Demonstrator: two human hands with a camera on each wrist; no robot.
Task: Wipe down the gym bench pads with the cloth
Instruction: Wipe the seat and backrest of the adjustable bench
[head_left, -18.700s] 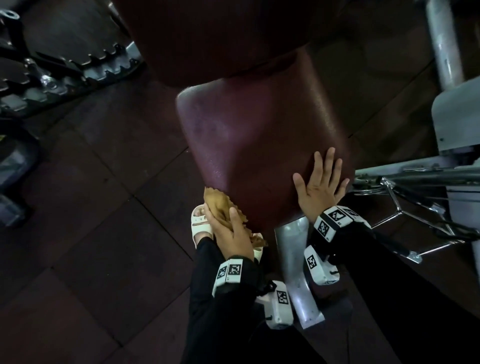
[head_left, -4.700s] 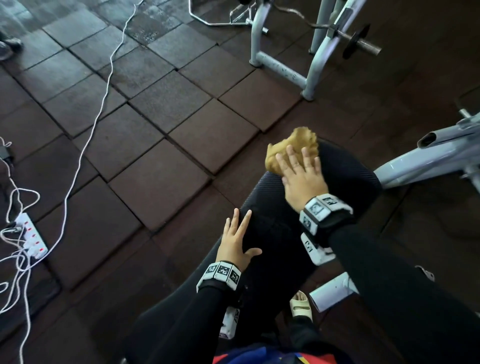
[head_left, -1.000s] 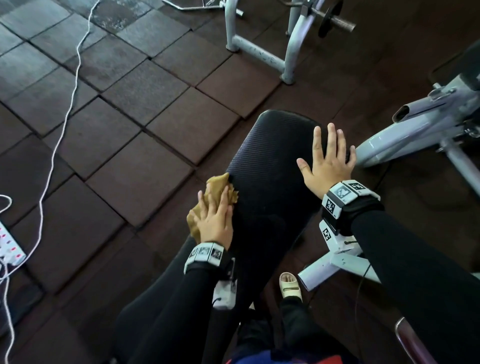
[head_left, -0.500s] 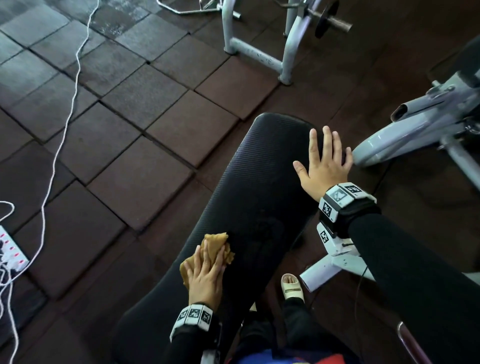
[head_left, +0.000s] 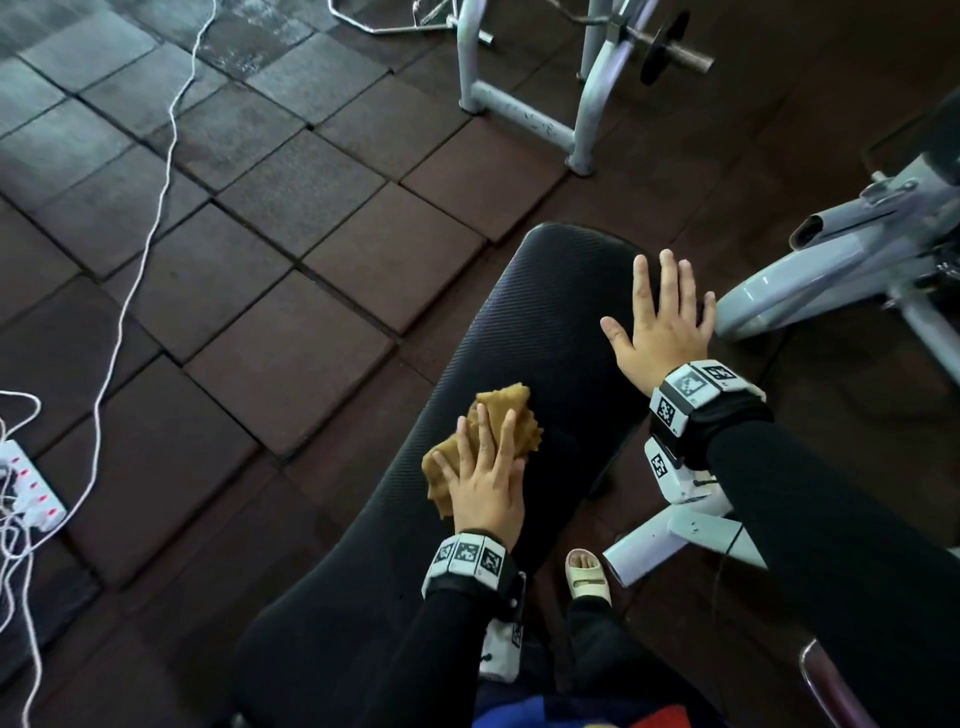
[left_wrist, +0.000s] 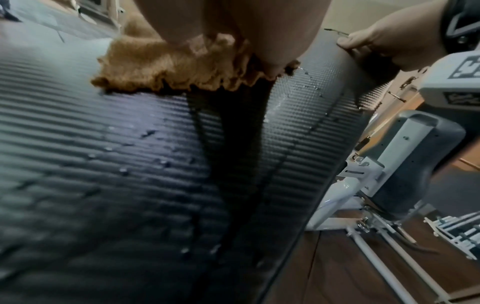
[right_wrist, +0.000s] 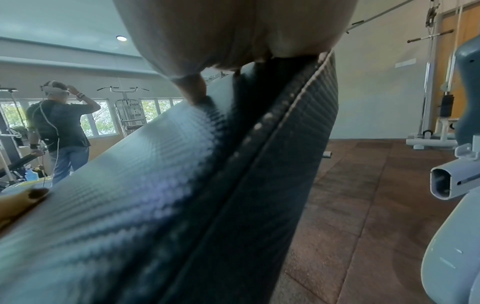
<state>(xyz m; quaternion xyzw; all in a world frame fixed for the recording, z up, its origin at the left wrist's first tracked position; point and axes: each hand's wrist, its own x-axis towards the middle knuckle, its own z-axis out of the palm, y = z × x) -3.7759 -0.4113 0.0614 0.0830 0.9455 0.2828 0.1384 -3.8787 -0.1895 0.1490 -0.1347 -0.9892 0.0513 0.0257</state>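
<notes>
**Inspector:** The left hand (head_left: 485, 486) is lying flat on the cloth (head_left: 498, 423), fingers straight, pressing it onto the left side of the bench pad (head_left: 550, 322). The right hand (head_left: 662, 325) is open too, palm spread on the pad's right edge near the far end, holding nothing.

**Assistant:** Any advice on the stroke?

**Inspector:** I am judging that long, overlapping passes along the pad's length would serve best. The pad is ribbed, so pressure needs to stay even or moisture will sit in the grooves. The right hand is bracing well, but it is covering a patch that will need wiping once it lifts.

**Assistant:** And the pad's condition?

**Inspector:** Black, textured like woven carbon, with a stitched seam (right_wrist: 249, 148) running down its side. In the left wrist view, droplets (left_wrist: 122, 170) are standing on the surface below the cloth, so that stretch is looking unfinished. The cloth is tan, crumpled, with a frilled edge, and is bunching under the palm; spreading it flatter would cover more per pass.

**Assistant:** Anything nearby?

**Inspector:** 1 power strip (head_left: 31, 491) and white cable (head_left: 150, 244) are lying on the floor, well apart from the pad.
</notes>
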